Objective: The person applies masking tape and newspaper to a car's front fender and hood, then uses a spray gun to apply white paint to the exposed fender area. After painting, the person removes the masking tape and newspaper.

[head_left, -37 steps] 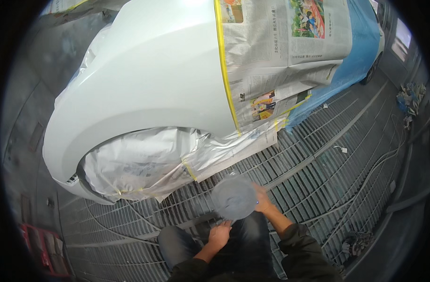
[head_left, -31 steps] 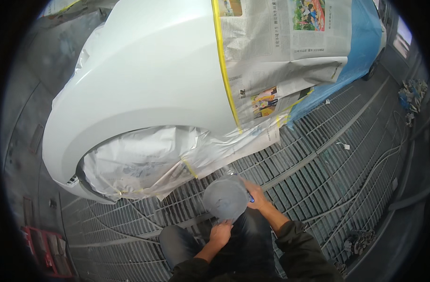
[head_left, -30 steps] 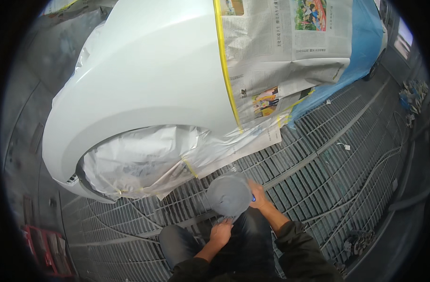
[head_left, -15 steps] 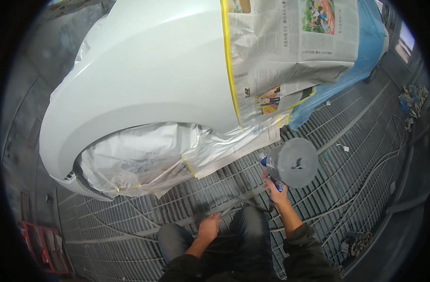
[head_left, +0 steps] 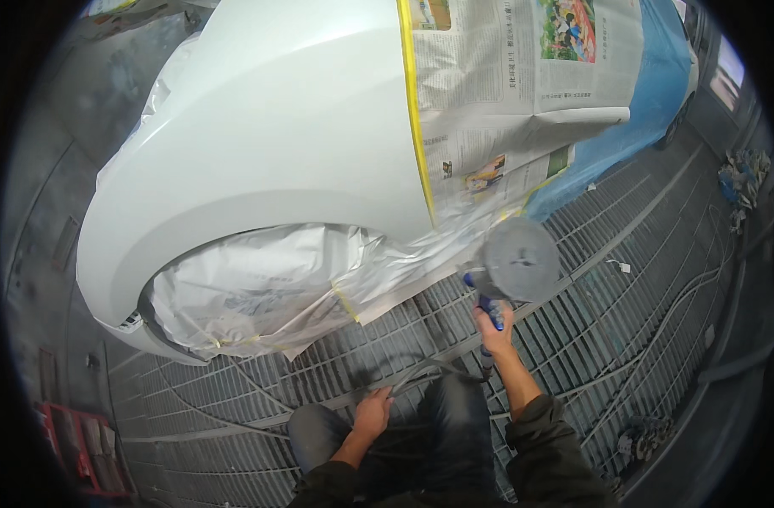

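Note:
My right hand (head_left: 500,328) is closed round the blue handle of a spray gun (head_left: 490,310), right of my knees. A round grey paint cup (head_left: 522,262) tops the gun, which points left toward the car. My left hand (head_left: 372,412) is closed round a grey air hose (head_left: 422,367) above my left knee; the hose arches across toward the gun. In front stands a glossy pale car fender (head_left: 277,127), with nothing touching it. White masking sheet (head_left: 260,284) fills its wheel arch. Newspaper (head_left: 480,102) edged with yellow tape (head_left: 411,102) covers the panel to its right.
Blue plastic sheeting (head_left: 658,93) hangs beyond the newspaper. Metal floor grating (head_left: 590,339) lies underfoot, with hoses (head_left: 658,326) trailing along the right. Crumpled waste (head_left: 743,178) sits at the far right. A red rack (head_left: 82,449) stands at lower left.
My right hand has raised the spray gun slightly away from me, tilting the cup. My left hand keeps its hold on the hose, whose arch now stands higher. The view has shifted a little.

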{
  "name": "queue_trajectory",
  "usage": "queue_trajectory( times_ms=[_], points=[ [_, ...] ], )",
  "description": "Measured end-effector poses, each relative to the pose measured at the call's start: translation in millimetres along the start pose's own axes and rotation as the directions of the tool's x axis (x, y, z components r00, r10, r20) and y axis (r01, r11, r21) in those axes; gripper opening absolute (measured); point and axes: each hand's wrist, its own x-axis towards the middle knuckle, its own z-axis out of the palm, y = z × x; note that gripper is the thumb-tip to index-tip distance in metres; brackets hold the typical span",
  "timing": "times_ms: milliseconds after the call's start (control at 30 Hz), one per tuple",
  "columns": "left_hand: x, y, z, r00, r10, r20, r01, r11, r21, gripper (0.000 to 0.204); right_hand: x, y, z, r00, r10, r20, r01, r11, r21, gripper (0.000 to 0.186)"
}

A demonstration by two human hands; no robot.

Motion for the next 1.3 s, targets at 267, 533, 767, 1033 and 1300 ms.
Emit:
queue_trajectory(
  times_ms=[267, 533, 767, 1033, 1300],
  points=[
    [-6.3, -10.6, 4.0, 0.999, -0.041, -0.036, 0.039, 0.998, -0.047, 0.032, -26.1, -17.3, 27.0, 0.894, -0.279, 0.350, 0.334, 0.937, -0.105, 0.024],
    [-2.7, 1.5, -5.3, 0.998, 0.006, -0.057, -0.011, 0.996, -0.085, 0.031, -9.5, -56.7, -4.3, 1.000, -0.005, -0.002, 0.005, 0.998, -0.055, 0.014],
    [-3.6, -3.0, -21.8, 0.997, -0.015, -0.076, 0.002, 0.985, -0.172, 0.032, -22.3, -125.0, 1.4, 0.997, -0.044, 0.067, 0.049, 0.995, -0.086, 0.013],
    [-34.2, -35.7, -37.9, 0.988, -0.087, -0.127, 0.075, 0.992, -0.100, 0.030, -46.4, -192.7, 73.4, 0.864, -0.056, 0.500, 0.099, 0.993, -0.058, 0.025],
    [-33.9, -36.4, -31.3, 0.974, -0.074, -0.213, 0.046, 0.990, -0.135, 0.030, -38.4, -236.6, 82.1, 0.861, -0.055, 0.505, 0.090, 0.995, -0.044, 0.039]
  ],
)
